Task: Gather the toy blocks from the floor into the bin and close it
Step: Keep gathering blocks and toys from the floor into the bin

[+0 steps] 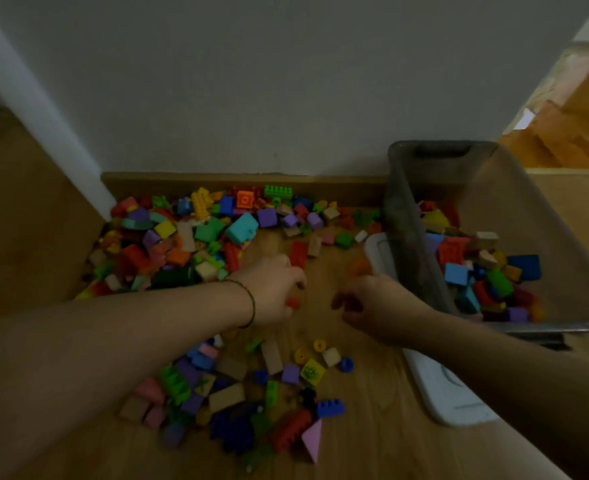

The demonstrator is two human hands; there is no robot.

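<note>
Coloured toy blocks lie in a big heap (189,237) along the wall and in a smaller scatter (251,393) near me on the wooden floor. A clear plastic bin (410,237) stands at the right, tilted, with several blocks (476,268) inside. Its white lid (449,393) lies flat on the floor under and beside it. My left hand (272,289) is curled round a small red block (292,302) in the middle of the floor. My right hand (372,306) hovers just right of it, beside the bin wall, fingers curled; whether it holds anything is hidden.
A white wall with a wooden skirting board (244,181) runs behind the heap. A wooden step or ledge (563,188) rises behind the bin at the right. Bare floor (320,271) shows between the two groups of blocks.
</note>
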